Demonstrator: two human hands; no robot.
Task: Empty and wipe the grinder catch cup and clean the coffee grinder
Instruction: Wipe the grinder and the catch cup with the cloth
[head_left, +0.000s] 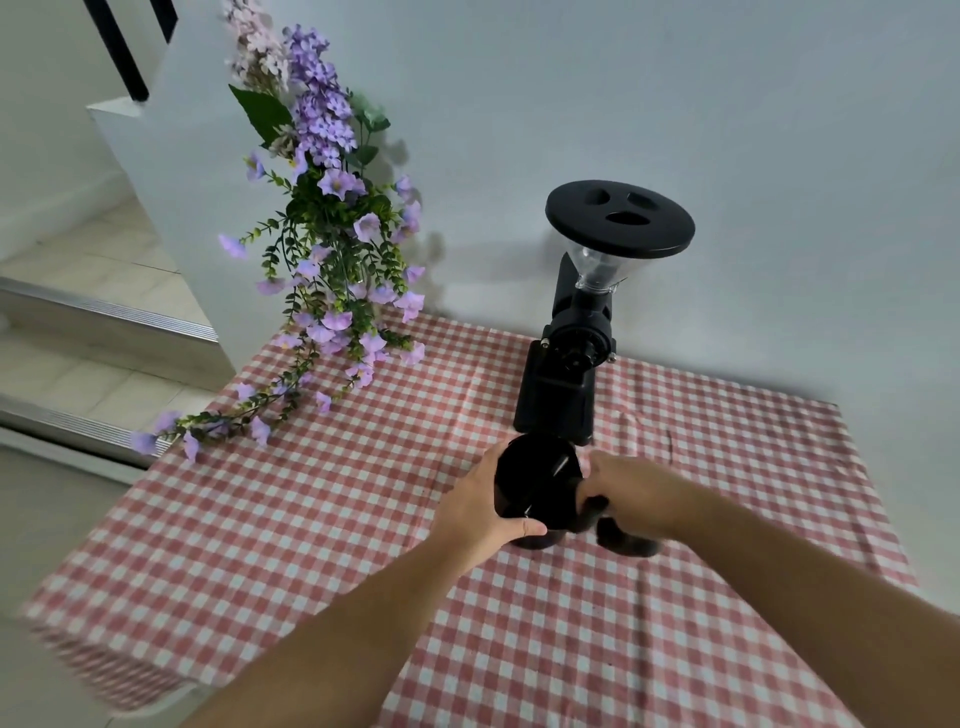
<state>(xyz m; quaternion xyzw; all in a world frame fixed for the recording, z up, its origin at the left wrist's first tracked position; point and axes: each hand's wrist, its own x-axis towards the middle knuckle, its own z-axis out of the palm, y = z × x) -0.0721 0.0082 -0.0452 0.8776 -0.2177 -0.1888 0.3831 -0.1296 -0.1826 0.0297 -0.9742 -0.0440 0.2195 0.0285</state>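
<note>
A black coffee grinder (569, 358) with a clear hopper and a round black lid (621, 218) stands at the back of the table against the wall. Just in front of its base is the black catch cup (537, 486), tilted so its open mouth faces me. My left hand (480, 512) wraps around the cup's left side. My right hand (631, 493) is closed over a black handle-like part (626, 540) at the cup's right side. The cup's inside looks dark; I cannot tell whether grounds lie in it.
A red-and-white checked cloth (597, 623) covers the table. A bunch of purple artificial flowers (332, 270) hangs over the table's back left corner. Tiled steps (93, 332) lie beyond the left edge. The white wall runs close behind the grinder.
</note>
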